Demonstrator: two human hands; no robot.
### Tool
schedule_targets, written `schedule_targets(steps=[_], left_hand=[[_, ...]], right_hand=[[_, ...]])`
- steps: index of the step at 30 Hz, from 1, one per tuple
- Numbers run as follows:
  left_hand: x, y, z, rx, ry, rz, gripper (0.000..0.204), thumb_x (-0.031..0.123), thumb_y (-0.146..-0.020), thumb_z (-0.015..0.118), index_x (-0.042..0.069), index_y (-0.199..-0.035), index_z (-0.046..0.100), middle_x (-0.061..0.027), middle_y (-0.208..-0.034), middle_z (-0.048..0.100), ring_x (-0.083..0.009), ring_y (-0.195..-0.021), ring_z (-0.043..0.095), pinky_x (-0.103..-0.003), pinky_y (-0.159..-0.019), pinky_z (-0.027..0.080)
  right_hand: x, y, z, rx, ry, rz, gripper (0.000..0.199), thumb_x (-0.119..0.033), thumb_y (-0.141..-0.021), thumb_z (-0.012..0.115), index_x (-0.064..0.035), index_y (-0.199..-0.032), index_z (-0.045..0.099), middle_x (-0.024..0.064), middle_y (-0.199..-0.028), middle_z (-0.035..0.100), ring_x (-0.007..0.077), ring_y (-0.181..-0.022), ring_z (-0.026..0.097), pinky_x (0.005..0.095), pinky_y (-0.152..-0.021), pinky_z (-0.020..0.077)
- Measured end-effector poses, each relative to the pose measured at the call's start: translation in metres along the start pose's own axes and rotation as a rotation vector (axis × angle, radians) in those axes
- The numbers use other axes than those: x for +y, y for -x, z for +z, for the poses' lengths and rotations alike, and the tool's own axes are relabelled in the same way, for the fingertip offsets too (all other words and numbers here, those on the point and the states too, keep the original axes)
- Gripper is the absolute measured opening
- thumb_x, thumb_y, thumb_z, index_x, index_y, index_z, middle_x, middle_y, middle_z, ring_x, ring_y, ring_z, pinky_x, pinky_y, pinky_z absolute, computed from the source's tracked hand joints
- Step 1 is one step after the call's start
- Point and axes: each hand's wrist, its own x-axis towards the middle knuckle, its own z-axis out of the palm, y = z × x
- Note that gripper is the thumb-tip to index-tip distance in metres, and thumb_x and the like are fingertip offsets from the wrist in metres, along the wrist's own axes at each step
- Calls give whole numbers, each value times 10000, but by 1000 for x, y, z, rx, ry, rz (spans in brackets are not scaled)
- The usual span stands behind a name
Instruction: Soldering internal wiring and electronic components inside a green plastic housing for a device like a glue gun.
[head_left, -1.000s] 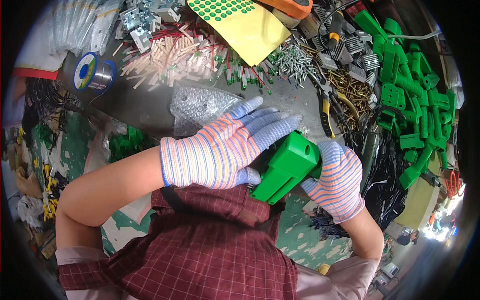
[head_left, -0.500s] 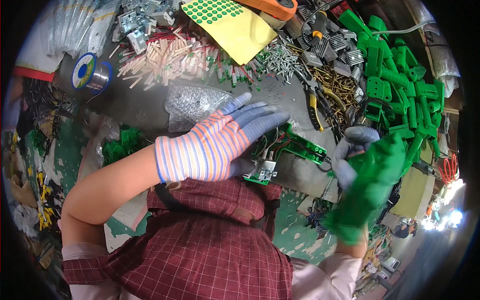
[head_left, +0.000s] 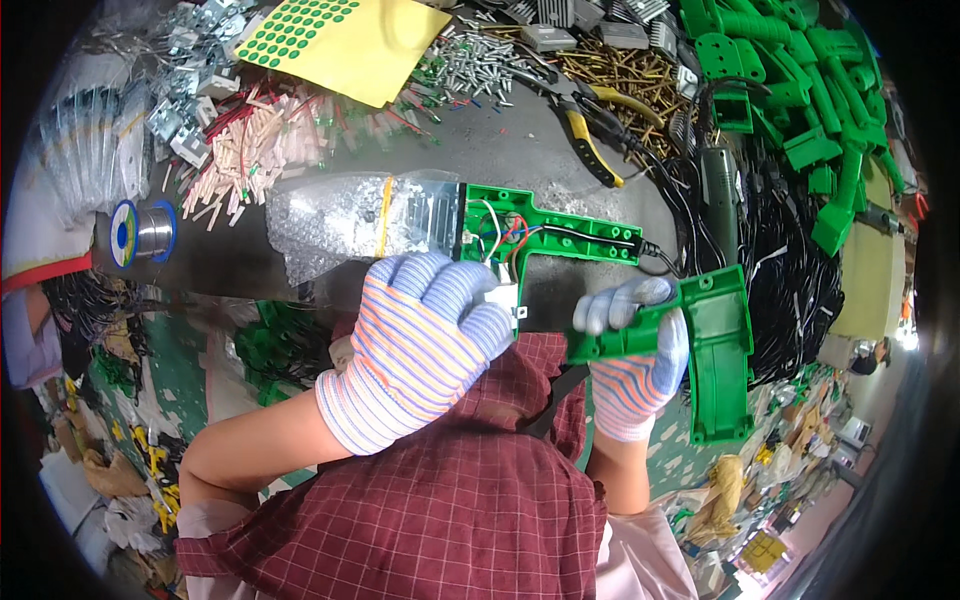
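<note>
1. On the grey workbench [head_left: 485, 140], near its front edge: an open green half-shell [head_left: 575, 248], hollow side up, with the handle toward the right.
2. At its near left corner, a left hand [head_left: 415, 340] in a striped glove, fingers curled beside a white block [head_left: 505, 294]; contact partly hidden, so no telling whether gripping.
3. To the right, apart from the shell: a right hand [head_left: 640, 378], also gloved, closed around one arm of an L-shaped green cover [head_left: 718, 365], ribbed inner face showing.
4. Apparently done: coloured wires [head_left: 512, 232] inside the shell and black cable [head_left: 655, 252] along the handle and out its end.
5. Not yet done, judging by the separate halves: shell and cover joined, with no screws visible in the handle's holes.
6. Possibly in the way: loose wire loops, left fingers over the near corner, bubble wrap [head_left: 320, 225] close to the left end.
7. Beyond: yellow-handled pliers [head_left: 578, 130], silver screws [head_left: 470, 65], brass-coloured screws [head_left: 625, 105], a yellow sticker sheet [head_left: 345, 45].
8. Left, a solder spool [head_left: 155, 235]; far right, piled green parts [head_left: 830, 90].
</note>
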Motion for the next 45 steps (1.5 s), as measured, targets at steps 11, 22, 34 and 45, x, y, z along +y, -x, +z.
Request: schedule_targets(steps=[11,22,34,45], left_hand=[[-4,-1,-1,-68,92,-26,387,186,-694,792,102,-1050,669,-106,-1031,631,-328,-939,596,-441,-836,484],[-8,-16,-15,-268,34,86,358,178,-712,781,129,-1058,703,-95,-1021,630,-308,-895,599,-427,-787,498],[-6,-11,-15,-204,-83,186,327,197,-678,799,150,-989,711,-42,-954,647,-266,-870,604,-430,-796,461],[-19,-25,-18,-283,-88,251,443,243,-660,771,121,-1081,700,-38,-947,647,-253,-830,591,-431,-819,437]], right_hand=[[2,-19,-38,-30,-69,16,186,-251,-987,541,-70,-1020,569,66,-797,530,241,-760,556,421,-755,459],[1,-22,-42,42,-8,-21,184,-233,-970,554,-54,-1007,569,65,-738,530,216,-694,542,385,-690,450],[-52,-29,-3,80,457,-332,197,-246,-1031,497,-49,-1026,503,112,-905,568,271,-854,599,494,-895,512],[-32,-29,3,200,786,-334,202,-245,-997,607,-49,-974,559,81,-869,646,168,-777,613,312,-736,507]])
